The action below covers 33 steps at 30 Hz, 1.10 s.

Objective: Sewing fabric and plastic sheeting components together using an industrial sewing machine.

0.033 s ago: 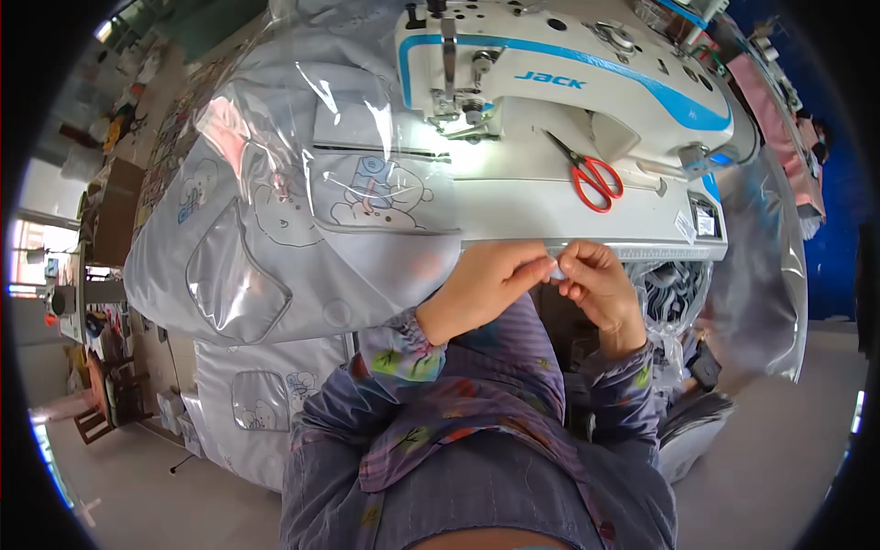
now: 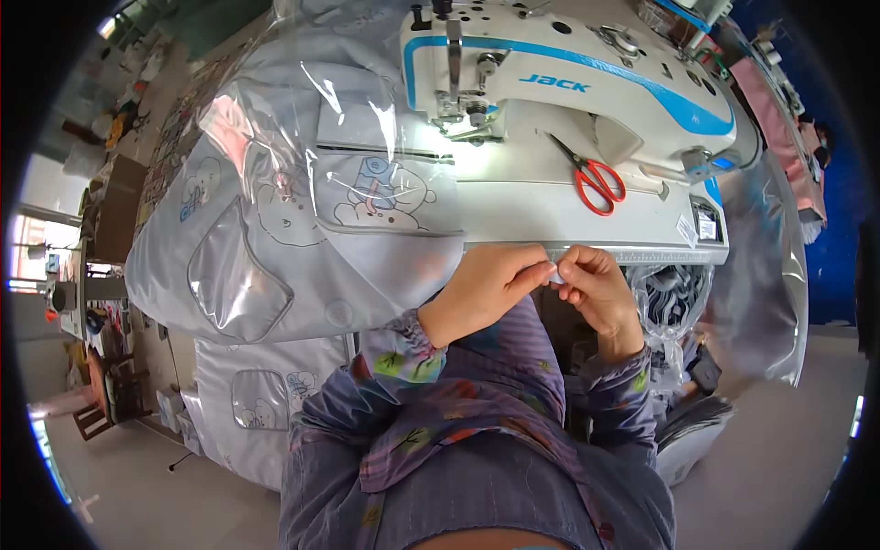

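My left hand [image 2: 486,286] and my right hand [image 2: 598,291] meet at the front edge of the sewing table [image 2: 623,246]. Their fingertips pinch a small white piece [image 2: 554,273] between them; what it is cannot be made out. Left of my hands, a pale grey fabric piece with clear plastic pockets and cartoon bear prints [image 2: 302,238] is draped over the table and hangs down its front.
A white sewing machine with a blue stripe [image 2: 568,92] stands behind my hands, with red-handled scissors [image 2: 598,185] on its bed. More clear plastic sheeting [image 2: 770,275] hangs at the right. A bundle in a plastic bag [image 2: 669,293] sits under the table edge.
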Motion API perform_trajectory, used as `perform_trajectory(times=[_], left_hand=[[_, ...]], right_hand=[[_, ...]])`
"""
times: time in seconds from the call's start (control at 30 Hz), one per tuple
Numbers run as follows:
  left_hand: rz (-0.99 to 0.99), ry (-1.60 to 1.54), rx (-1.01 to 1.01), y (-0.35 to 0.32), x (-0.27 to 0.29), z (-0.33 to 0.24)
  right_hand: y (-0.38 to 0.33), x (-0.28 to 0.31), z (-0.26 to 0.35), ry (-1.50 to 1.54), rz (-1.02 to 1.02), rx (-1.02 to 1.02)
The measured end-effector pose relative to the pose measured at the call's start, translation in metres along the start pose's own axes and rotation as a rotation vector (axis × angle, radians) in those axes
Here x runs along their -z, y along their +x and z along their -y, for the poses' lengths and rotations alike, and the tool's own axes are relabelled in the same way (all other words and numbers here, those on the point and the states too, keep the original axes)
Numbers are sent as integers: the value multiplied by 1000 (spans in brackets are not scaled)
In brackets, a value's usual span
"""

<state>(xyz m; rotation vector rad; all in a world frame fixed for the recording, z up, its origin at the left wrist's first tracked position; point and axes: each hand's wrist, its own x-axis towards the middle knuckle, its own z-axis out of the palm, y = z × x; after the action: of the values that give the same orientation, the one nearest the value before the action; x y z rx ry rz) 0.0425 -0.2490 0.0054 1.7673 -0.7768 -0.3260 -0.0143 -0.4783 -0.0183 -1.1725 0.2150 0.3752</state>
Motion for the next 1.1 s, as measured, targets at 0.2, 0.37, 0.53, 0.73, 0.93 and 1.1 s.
perform_trajectory(times=[0.2,0.37,0.53,0.73,0.93,1.1], left_hand=[[-518,1381,-207,3,70,14],[-234,1479,-5,-5,113,23],[-306,1401,-146,47,120,-15],[-172,1384,-60,62,120,-24],[-311,1263,-102,50,138,-14],[-266,1165,1,34,98,-13]], right_hand=[[2,13,41,-85,-311,508],[38,-11,50,-137,-567,703],[190,-121,-51,-362,-77,360],[196,-317,-16,11,778,468],[185,-192,-33,151,374,295],[193,-126,-4,-710,-92,336]])
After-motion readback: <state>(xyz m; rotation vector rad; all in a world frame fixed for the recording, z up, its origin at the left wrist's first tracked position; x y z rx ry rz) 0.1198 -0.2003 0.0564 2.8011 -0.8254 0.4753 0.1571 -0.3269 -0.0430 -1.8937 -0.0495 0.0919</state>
